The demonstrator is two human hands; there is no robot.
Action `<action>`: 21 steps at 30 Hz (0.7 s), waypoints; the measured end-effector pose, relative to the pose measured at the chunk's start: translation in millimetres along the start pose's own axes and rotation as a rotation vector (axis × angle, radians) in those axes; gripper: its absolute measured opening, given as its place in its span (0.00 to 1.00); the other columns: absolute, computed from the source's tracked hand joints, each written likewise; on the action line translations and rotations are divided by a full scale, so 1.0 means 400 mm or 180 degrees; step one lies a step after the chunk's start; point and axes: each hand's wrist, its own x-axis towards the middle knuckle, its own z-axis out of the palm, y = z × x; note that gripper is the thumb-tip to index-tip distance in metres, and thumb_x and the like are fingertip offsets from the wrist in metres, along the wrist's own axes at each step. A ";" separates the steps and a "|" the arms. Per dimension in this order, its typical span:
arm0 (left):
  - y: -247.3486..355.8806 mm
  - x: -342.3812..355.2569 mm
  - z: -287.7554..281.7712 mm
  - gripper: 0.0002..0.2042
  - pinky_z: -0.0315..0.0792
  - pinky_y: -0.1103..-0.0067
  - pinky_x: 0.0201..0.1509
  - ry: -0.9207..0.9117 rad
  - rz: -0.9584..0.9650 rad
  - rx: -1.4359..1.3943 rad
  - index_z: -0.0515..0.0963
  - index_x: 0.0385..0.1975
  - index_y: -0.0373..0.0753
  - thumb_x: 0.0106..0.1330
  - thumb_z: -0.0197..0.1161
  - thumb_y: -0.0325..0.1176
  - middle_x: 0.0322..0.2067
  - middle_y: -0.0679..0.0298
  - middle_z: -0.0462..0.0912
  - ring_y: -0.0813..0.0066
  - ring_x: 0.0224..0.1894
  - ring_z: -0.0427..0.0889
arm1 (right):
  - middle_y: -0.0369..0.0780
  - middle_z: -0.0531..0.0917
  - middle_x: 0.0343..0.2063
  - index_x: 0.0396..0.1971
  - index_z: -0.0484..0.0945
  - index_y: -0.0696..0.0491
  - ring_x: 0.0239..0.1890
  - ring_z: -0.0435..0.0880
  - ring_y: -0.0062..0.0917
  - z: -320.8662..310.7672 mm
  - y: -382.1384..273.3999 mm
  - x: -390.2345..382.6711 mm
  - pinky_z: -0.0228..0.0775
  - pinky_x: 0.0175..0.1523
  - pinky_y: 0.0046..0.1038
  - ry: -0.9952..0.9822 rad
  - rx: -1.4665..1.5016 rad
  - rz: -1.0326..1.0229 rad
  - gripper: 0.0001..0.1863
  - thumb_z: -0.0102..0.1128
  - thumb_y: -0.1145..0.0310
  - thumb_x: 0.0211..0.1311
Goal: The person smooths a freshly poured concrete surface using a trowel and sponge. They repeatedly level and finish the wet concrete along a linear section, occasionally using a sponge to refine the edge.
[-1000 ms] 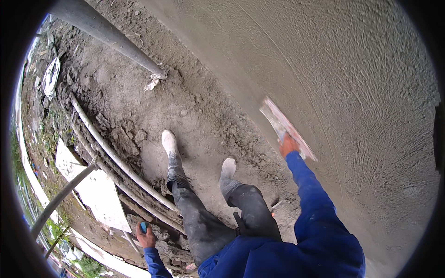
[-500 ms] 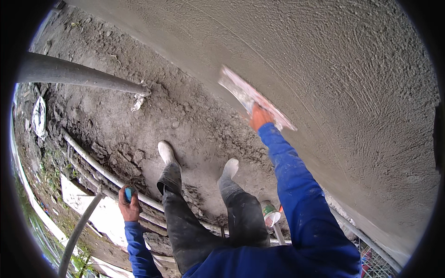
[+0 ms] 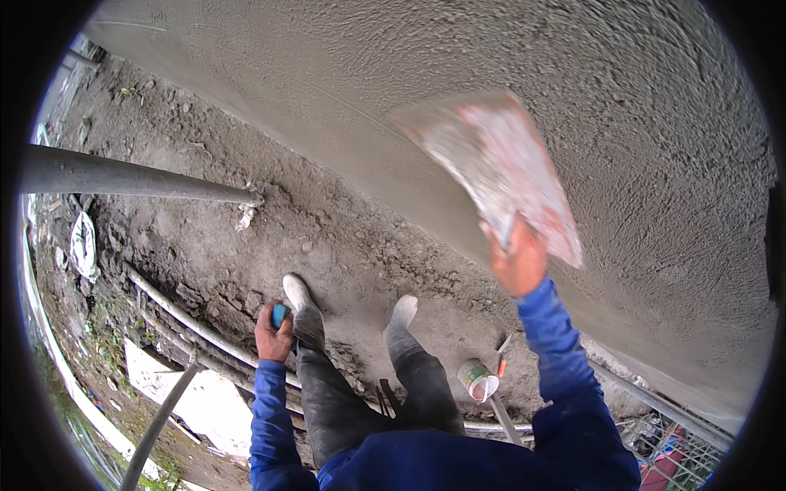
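Observation:
My right hand point(image 3: 521, 260) is closed round the handle of a plastering float point(image 3: 516, 164), a broad pinkish-white board smeared with grey. The float lies over the wet grey plaster of the wall point(image 3: 655, 188), its face turned partly toward me and its far edge blurred by motion. Whether its whole face touches the wall I cannot tell. Beside my left thigh, my left hand point(image 3: 270, 344) grips a small blue block point(image 3: 280, 315), its fingers wrapped around it. Most of the block is hidden, so its kind is unclear.
Bare earth point(image 3: 327, 237) runs along the wall's foot, under my pale boots point(image 3: 299, 290). A thick pole point(image 3: 139, 172) slants in from the left. Several poles point(image 3: 196, 326) lie behind my left hand. A bucket point(image 3: 477, 379) stands right of my legs, near wire mesh point(image 3: 675, 454).
My right hand has moved right and up the wall with the float, which now shows more of its face. My left hand has shifted right and slightly up, still gripping the blue block.

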 end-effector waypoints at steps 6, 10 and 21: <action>0.186 0.077 0.069 0.13 0.71 0.79 0.40 -0.0016 0.0765 -0.0074 0.75 0.43 0.36 0.58 0.62 0.28 0.33 0.64 0.78 0.76 0.34 0.75 | 0.55 0.83 0.33 0.48 0.71 0.61 0.38 0.83 0.51 0.402 0.072 -0.008 0.73 0.45 0.49 -0.1929 -0.0390 0.0803 0.25 0.62 0.70 0.48; 0.027 0.024 -0.072 0.14 0.72 0.75 0.44 0.0085 0.0261 0.0178 0.76 0.44 0.36 0.57 0.62 0.28 0.34 0.57 0.79 0.67 0.36 0.79 | 0.50 0.80 0.50 0.58 0.68 0.57 0.52 0.80 0.43 0.220 0.331 -0.333 0.70 0.55 0.47 -0.2374 -0.1373 0.1033 0.35 0.63 0.69 0.45; 0.217 0.032 -0.064 0.14 0.72 0.78 0.43 0.0113 0.0475 -0.0375 0.75 0.45 0.37 0.58 0.63 0.28 0.35 0.60 0.78 0.74 0.37 0.76 | 0.47 0.86 0.35 0.47 0.76 0.59 0.36 0.86 0.37 -0.146 -0.174 0.192 0.77 0.41 0.34 -0.0130 0.0406 0.0379 0.17 0.60 0.64 0.64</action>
